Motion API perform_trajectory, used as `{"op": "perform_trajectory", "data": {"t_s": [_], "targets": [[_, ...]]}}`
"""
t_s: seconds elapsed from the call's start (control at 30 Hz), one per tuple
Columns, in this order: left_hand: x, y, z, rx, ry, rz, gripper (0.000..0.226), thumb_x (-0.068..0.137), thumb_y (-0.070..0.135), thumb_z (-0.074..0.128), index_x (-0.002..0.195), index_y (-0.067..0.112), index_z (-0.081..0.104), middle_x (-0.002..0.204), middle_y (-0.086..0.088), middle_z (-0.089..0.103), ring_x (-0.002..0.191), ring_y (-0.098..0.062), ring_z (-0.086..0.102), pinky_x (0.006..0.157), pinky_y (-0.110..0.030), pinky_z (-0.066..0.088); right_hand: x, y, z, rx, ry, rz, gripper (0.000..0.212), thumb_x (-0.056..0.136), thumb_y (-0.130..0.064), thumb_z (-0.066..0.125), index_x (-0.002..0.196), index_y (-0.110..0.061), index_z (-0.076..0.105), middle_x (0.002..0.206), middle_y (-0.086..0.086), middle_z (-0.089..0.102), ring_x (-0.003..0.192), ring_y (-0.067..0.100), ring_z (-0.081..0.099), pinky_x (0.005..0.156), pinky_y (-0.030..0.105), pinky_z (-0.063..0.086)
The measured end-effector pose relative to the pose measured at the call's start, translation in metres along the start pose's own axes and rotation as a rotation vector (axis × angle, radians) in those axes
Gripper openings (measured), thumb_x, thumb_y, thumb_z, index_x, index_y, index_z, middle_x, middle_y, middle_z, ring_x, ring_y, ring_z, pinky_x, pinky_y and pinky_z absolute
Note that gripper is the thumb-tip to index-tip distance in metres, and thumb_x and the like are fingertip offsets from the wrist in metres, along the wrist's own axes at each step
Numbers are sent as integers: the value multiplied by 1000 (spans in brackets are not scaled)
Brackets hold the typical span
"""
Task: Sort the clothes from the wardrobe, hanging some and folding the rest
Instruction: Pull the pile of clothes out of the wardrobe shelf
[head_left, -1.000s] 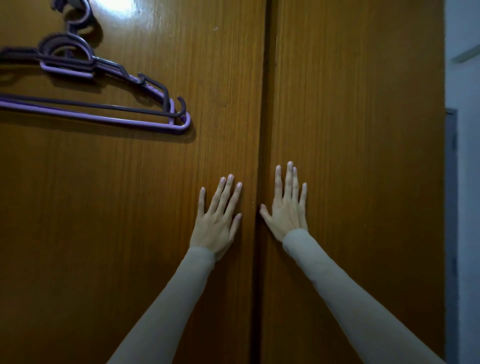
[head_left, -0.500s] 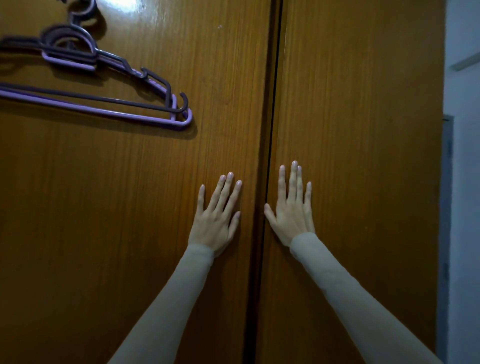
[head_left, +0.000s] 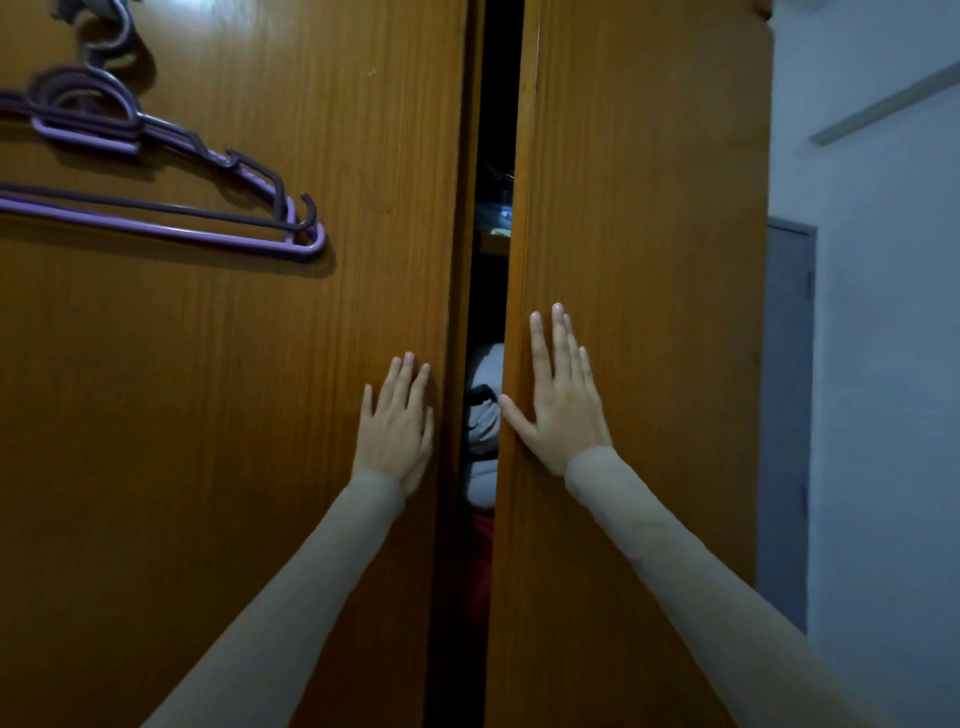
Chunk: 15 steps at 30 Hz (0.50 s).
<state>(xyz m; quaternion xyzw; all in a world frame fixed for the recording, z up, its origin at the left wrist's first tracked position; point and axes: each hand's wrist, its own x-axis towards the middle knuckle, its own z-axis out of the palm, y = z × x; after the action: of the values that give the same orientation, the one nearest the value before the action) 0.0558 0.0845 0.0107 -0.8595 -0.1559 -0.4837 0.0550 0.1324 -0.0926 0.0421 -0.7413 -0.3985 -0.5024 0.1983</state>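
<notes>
Two brown wooden wardrobe doors fill the view. My left hand (head_left: 397, 428) lies flat on the left door (head_left: 234, 415), fingers spread, near its inner edge. On the right door (head_left: 639, 234) my right hand (head_left: 558, 397) presses flat, its thumb at the door's inner edge. A narrow dark gap runs between the doors. Through it show grey-white folded clothes (head_left: 485, 415) and something red (head_left: 480, 551) below them. Purple and dark plastic hangers (head_left: 171, 208) hang on the left door's upper part.
A pale blue wall (head_left: 883, 364) stands to the right of the wardrobe, with a grey door or panel (head_left: 784, 415) against it. A shelf edge (head_left: 493, 241) shows inside the gap, higher up.
The doors were shut together; now a gap has opened between them and clothes show inside. My right hand has moved right with its door. My left hand stays flat.
</notes>
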Motion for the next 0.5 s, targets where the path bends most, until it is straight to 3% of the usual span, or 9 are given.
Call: {"op": "perform_trajectory", "data": {"t_s": [0.2,0.3,0.37,0.43,0.5], "targets": [[-37,61,-20,-164,-88,129,49,103,28,17,148,26,-3,158,6,-4,139,-3,-14,117,-30,-2,-21,15,-46,66,9,-47,85,87,-61,24,146,-15,-16,156,9,-15,144,18,-12,118,38,8],[-49,92,-33,-413,-70,147,47,104,27,24,149,23,13,157,3,16,143,-6,10,115,-23,6,-32,26,-72,86,8,-55,86,87,-62,26,146,-15,-15,157,8,-13,144,18,-9,118,39,13],[-58,112,-39,-685,-124,116,48,102,36,27,148,23,24,151,2,31,139,-10,27,116,-28,19,-41,35,-89,116,8,-57,86,87,-61,29,147,-15,-13,157,7,-12,145,18,-5,117,42,19],[-70,130,-43,-858,-183,87,53,97,47,26,146,27,30,148,4,38,135,-9,34,113,-38,30,-50,44,-106,167,4,-59,87,87,-59,33,147,-16,-12,157,6,-12,145,19,-2,115,43,24],[-82,149,-50,-870,-207,109,49,99,47,26,143,28,35,144,4,41,132,-7,36,111,-31,30,-60,55,-125,199,10,-61,87,86,-59,34,147,-16,-10,157,4,-11,145,18,0,115,39,22]]}}
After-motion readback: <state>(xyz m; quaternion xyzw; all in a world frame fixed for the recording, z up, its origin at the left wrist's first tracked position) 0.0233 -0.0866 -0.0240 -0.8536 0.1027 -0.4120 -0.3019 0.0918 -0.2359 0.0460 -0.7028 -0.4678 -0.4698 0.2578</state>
